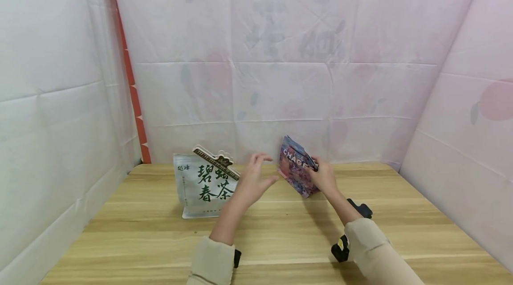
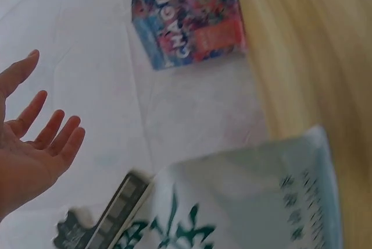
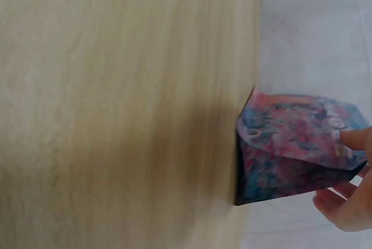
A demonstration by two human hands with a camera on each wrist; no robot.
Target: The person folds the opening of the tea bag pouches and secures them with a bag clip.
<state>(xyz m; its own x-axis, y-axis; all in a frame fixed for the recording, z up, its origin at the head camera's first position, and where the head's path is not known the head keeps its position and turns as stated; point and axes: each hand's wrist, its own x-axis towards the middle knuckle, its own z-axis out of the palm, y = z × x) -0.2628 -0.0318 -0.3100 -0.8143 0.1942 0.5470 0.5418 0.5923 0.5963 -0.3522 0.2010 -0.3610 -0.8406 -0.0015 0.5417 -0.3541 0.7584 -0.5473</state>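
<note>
My right hand (image 1: 323,177) grips a colourful flower-patterned pouch (image 1: 295,167) marked "CHAGE" by its right side. The pouch tilts over the back of the table; in the right wrist view my thumb lies on its printed front and the fingers go behind. My left hand (image 1: 251,181) holds nothing, its fingers and thumb spread apart, between the two pouches. To its left a pale silver tea pouch (image 1: 200,196) with green Chinese characters stands upright. A long dark-and-cream clip (image 1: 216,162) with a scalloped handle lies slanted across its top right; my left arm hides that pouch's lower right.
The wooden table (image 1: 280,240) ends at a pale fabric backdrop (image 1: 260,98), with more fabric walls on both sides. A red strip (image 1: 134,93) runs down the back left corner. Black wrist camera gear (image 1: 340,249) sits by my right sleeve.
</note>
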